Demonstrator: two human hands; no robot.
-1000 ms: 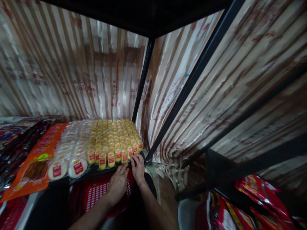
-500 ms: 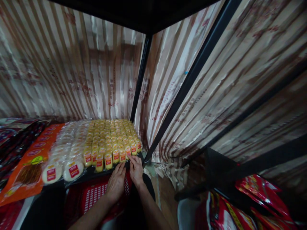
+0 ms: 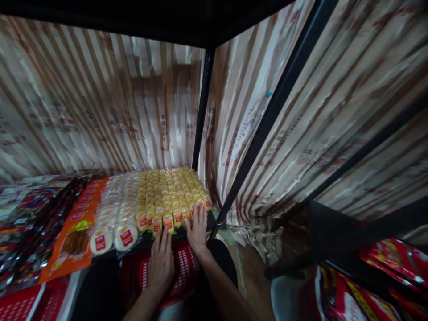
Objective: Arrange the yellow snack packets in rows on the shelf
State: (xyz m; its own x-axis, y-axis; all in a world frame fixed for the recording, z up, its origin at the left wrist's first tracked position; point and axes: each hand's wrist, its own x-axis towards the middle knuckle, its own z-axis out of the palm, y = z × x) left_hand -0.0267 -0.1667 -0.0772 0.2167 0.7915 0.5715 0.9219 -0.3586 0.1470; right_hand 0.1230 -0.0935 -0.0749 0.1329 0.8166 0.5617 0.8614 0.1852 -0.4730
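Note:
Rows of small yellow snack packs [image 3: 172,194] with red labels fill the right end of a dark shelf [image 3: 147,240]. My right hand [image 3: 198,229] lies flat with fingers stretched out, its fingertips on the front right packs. My left hand [image 3: 160,261] is spread open just below the shelf's front edge, fingertips touching the front row of yellow packs. Neither hand holds anything.
Round white packs [image 3: 113,218] lie left of the yellow ones, then orange packets [image 3: 75,234] and dark packets [image 3: 30,223]. A red basket [image 3: 180,267] sits below my hands. Black shelf posts [image 3: 267,120] and a striped curtain [image 3: 100,107] close the back and right. Red bags [image 3: 334,294] lie low right.
My right hand has opened flat and slid forward onto the front yellow packs. My left hand has spread its fingers at the shelf edge. The view has shifted slightly to the left.

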